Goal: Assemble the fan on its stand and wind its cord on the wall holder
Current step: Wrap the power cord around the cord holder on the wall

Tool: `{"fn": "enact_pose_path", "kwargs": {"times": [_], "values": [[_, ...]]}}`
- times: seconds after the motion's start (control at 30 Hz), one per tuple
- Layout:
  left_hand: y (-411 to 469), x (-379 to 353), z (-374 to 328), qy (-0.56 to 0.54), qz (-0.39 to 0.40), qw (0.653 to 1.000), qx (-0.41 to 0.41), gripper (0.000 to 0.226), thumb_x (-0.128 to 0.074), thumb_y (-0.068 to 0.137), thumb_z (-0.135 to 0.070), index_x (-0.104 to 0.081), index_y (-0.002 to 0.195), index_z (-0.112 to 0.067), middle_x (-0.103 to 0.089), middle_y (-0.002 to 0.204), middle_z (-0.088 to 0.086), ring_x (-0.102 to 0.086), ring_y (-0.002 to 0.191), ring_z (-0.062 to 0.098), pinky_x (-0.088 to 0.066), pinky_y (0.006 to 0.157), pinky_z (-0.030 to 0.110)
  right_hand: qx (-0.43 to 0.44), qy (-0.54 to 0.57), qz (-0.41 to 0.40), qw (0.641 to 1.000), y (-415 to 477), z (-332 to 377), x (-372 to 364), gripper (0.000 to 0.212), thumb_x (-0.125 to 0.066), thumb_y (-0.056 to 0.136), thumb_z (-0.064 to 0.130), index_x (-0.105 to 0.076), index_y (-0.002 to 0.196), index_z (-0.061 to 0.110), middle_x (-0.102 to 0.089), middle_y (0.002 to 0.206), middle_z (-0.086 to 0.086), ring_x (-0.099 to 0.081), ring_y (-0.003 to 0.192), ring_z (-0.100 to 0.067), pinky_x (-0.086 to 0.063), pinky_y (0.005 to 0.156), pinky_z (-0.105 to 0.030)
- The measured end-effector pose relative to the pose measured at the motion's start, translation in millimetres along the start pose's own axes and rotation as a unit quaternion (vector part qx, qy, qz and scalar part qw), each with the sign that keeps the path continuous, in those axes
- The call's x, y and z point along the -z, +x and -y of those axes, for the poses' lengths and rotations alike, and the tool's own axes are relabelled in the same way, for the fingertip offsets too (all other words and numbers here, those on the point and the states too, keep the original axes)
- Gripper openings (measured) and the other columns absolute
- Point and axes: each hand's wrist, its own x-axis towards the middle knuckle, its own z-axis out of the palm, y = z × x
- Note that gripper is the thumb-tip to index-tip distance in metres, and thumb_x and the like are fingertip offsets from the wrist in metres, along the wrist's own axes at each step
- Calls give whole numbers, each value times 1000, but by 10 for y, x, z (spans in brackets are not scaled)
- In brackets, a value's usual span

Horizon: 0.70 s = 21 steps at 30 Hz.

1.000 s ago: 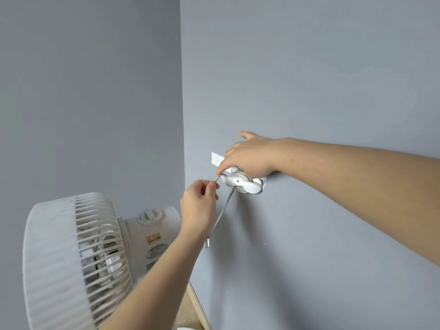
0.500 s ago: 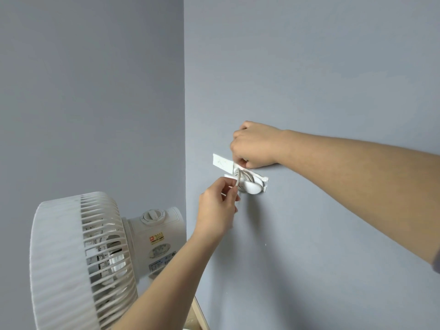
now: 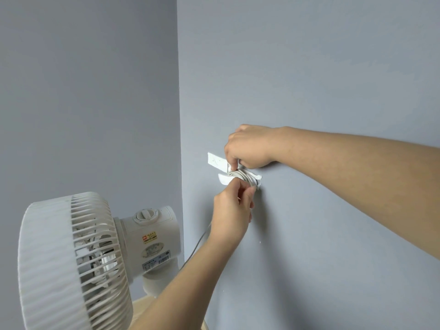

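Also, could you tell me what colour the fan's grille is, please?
The grille is white, clearest in the head view.

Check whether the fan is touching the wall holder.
Apart. The head view shows bare grey wall between the fan and the wall holder.

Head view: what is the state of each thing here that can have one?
fan: standing upright.
cord: partly wound on the holder, rest hanging slack.
holder: fixed to the wall.
left hand: pinches the cord under the holder.
right hand: pinches the cord on top.
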Motion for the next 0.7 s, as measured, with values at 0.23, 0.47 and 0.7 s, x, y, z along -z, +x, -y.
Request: {"fn": "enact_pose_path", "kwargs": {"times": [0.23,0.47,0.7], "values": [[-104,-111,125,76,-15,996,-33,22,-48,94,-25,-48,76,-13,-61,67,8,-57,64,32,-50,60,46,4,13,33,999,-19,17,36,24,-56,86,33,-70,105,37,-66,115,14,-50,118,-17,-29,112,-41],[-162,-274,116,291,-54,944,-145,13,-43,96,-20,-44,84,-14,-46,63,-1,-38,52,26,-18,43,32,5,-3,25,1000,-23,20,20,26,-68,80,42,-67,105,35,-66,108,11,-51,114,-18,-30,111,-43],[-97,-205,237,448,-29,886,-118,34,-74,42,3,-53,62,-16,-44,45,-1,-29,39,16,0,42,12,9,-7,14,1000,-60,54,36,27,-67,80,41,-68,106,33,-66,107,11,-53,112,-16,-29,111,-45]]}}
